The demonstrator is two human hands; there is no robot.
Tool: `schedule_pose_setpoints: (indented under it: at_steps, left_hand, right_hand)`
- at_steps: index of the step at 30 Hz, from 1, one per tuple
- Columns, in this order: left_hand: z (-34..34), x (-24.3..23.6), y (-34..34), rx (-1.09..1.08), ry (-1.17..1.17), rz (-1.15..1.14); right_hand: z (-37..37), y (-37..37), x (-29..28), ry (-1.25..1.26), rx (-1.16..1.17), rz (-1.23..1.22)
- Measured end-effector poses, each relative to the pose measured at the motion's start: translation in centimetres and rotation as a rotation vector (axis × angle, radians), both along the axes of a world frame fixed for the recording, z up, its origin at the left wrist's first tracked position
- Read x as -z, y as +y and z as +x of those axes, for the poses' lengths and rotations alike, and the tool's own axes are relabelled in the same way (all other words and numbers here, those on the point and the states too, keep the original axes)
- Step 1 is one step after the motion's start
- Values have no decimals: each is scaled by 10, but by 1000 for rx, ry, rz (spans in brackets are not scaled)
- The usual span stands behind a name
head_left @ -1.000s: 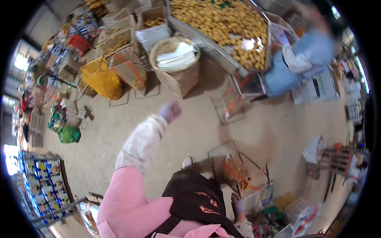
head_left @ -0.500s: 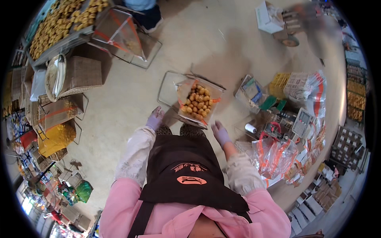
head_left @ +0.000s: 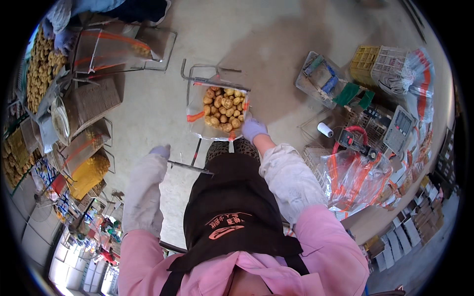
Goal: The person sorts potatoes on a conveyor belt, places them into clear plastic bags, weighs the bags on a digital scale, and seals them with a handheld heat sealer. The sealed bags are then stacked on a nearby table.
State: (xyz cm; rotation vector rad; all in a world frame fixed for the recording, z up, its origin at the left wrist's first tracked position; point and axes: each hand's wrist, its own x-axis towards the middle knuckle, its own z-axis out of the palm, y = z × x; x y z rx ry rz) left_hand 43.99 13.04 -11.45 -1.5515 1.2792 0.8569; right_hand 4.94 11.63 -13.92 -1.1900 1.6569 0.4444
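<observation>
A clear plastic bag with orange stripes stands open before me, full of round yellow-brown potatoes. Its far rim is on the metal stand. My right hand, in a pale purple glove, is closed at the bag's near right rim; the fingertips are partly hidden. To the left of the bag, my gloved left hand is at the end of a metal bar of the stand, its fingers curled and partly hidden. This bar is apart from the bag's near rim.
At right are a grey tray, a thread spool, a red-handled device, a scale and empty bags. At left, another bag on a stand stands near a potato-covered table and another person's gloved hand.
The near bar has come away from the bag and swung left beside my left hand. My right hand has moved in to the bag's rim. The view has shifted.
</observation>
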Motion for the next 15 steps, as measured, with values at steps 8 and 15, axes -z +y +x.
schedule_pose_setpoints:
  at_steps: [8, 15]
  left_hand:
    - [-171, 45, -243, -1146, 991, -483]
    - [-236, -29, -203, -1104, 1321, -727]
  right_hand:
    - [-26, 16, 2, 55, 42, 62]
    - [-38, 31, 20, -37, 147, 35]
